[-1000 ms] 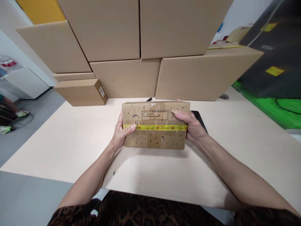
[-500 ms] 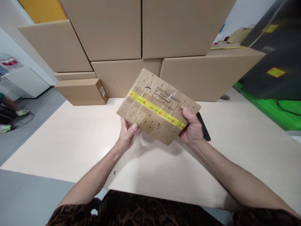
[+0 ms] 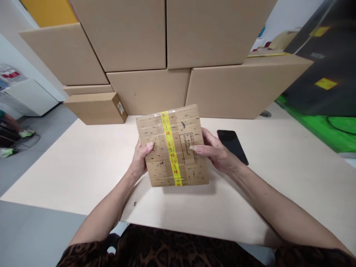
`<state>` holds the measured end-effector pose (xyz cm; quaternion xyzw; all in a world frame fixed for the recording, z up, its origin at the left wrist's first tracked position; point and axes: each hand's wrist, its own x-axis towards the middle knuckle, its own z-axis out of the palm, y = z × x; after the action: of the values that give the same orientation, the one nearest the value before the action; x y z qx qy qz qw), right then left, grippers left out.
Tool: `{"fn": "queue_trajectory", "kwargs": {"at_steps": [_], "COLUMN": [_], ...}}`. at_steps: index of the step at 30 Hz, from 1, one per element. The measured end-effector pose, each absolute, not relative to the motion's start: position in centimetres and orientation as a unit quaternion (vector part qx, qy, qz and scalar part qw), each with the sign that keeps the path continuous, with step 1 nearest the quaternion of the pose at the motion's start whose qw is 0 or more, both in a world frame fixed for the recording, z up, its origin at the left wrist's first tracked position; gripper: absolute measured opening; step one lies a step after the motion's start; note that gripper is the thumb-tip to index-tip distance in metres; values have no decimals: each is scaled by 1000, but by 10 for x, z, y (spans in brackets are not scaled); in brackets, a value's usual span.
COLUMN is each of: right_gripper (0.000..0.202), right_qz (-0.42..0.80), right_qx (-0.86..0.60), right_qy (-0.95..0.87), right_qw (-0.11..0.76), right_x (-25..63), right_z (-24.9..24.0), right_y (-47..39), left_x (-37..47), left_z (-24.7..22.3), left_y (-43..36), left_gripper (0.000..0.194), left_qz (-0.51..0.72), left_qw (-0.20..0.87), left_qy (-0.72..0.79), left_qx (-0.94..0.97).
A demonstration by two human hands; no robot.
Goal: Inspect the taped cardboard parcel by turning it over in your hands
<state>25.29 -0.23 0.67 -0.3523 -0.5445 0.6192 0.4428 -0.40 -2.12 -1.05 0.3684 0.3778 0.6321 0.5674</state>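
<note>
Between my hands is a flat brown cardboard box (image 3: pixel 155 163), held above the table with its broad face toward me. Yellow tape with red print runs down that face, beside a printed rectangle and scattered dark marks. My left hand (image 3: pixel 141 155) grips the left edge, thumb on the front and fingers behind. On the right edge is my right hand (image 3: pixel 218 152), its thumb lying across the printed rectangle and its other fingers partly hidden behind the box. A black phone (image 3: pixel 233 144) rests on the table just right of my right hand.
Large cardboard boxes (image 3: pixel 133 37) are stacked along the back of the pale table (image 3: pixel 83 167). A smaller closed carton (image 3: pixel 94 109) sits at the back left. Beyond the right edge are a dark case (image 3: pixel 328 74) and a green surface (image 3: pixel 319 129). Part of another person's leg (image 3: pixel 13 124) shows at far left.
The box has been turned so its tape now runs nearly vertical, and it sits lower and nearer. My right hand has shifted its grip to the right edge, uncovering the phone.
</note>
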Motion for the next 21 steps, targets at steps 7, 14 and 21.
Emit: {"fn": "queue_trajectory", "kwargs": {"at_steps": [7,14,21], "right_gripper": [94,58,47], "right_qz": [669,612,570], "right_qx": [-347,-370,-354], "right_qy": [-419,-321,-247], "right_qw": [505,621,699], "right_x": [236,238,227], "right_z": [11,2,-11], "right_y": [-17,1,8], "left_x": [-6,-2,20], "left_z": [-16,-29,-40], "left_y": [-22,-20,-25], "left_gripper": [84,104,135], "left_qz": [579,540,572], "left_qw": [588,602,609], "left_qy": [355,360,356], "left_qx": [439,464,419]}}
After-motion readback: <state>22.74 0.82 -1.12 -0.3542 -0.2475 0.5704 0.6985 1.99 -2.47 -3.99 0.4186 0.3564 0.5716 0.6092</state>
